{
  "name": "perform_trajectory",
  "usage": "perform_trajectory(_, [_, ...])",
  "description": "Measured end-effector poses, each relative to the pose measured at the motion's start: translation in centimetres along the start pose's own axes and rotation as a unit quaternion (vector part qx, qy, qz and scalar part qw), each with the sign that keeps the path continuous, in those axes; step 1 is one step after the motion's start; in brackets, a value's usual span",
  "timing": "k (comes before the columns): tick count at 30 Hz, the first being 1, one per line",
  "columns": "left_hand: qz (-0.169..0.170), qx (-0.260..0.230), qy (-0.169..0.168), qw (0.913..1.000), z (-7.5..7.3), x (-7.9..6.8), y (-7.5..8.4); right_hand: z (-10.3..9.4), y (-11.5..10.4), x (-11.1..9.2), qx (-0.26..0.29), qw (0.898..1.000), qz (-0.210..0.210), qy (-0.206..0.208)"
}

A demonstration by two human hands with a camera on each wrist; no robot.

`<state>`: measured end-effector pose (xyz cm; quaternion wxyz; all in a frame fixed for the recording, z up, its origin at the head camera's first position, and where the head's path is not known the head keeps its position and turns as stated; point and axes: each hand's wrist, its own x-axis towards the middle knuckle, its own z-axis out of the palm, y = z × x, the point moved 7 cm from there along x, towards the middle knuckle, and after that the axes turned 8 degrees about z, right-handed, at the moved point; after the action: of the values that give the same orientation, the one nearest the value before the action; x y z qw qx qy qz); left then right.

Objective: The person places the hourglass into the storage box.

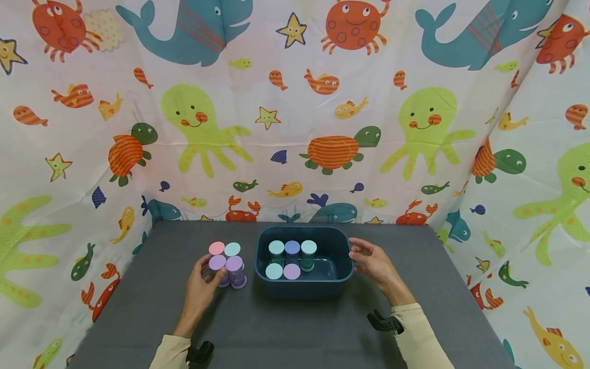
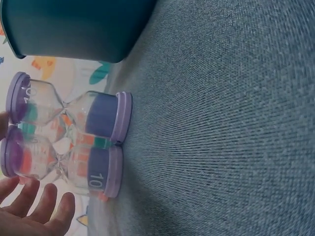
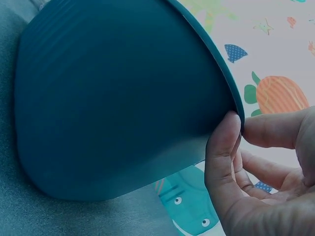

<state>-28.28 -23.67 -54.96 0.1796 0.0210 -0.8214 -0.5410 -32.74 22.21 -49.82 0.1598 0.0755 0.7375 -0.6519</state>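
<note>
My left hand [image 1: 199,289] is at a cluster of hourglass sand timers left of the bin. Its thumb and index finger lie on either side of the cap of the left purple hourglass [image 2: 101,172], marked 10. The other purple hourglass [image 1: 237,274] stands close beside it, near my thumb. Both stand on the table, purple sand in their lower bulbs. Behind them are a pink-capped hourglass [image 1: 216,248] and a teal-capped one [image 1: 232,249], mostly hidden. My right hand [image 1: 379,269] pinches the right rim of a dark blue plastic bin [image 3: 113,98] between thumb and fingers.
Inside the bin, several hourglasses stand toward the left, among them a blue-capped one [image 1: 292,248], a purple-capped one [image 1: 291,271] and a teal-capped one [image 1: 308,248]. A grey cloth covers the table [image 1: 318,333]. Behind it hangs a sea-animal curtain [image 1: 286,138].
</note>
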Motion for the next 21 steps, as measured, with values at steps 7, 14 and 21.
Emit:
perform_trajectory(7, [-0.003,-0.015,-0.007,0.9999,0.14,-0.03,-0.22,-0.03,0.09,0.07,-0.007,1.0,-0.001,0.002])
perform_trajectory(14, [0.002,-0.028,-0.003,0.9996,0.12,0.07,-0.32,-0.01,0.05,0.07,-0.011,1.0,-0.001,0.005])
perform_trajectory(21, [-0.001,-0.038,-0.004,0.9993,0.12,0.17,-0.4,-0.07,0.04,-0.03,-0.013,1.0,0.0,0.01])
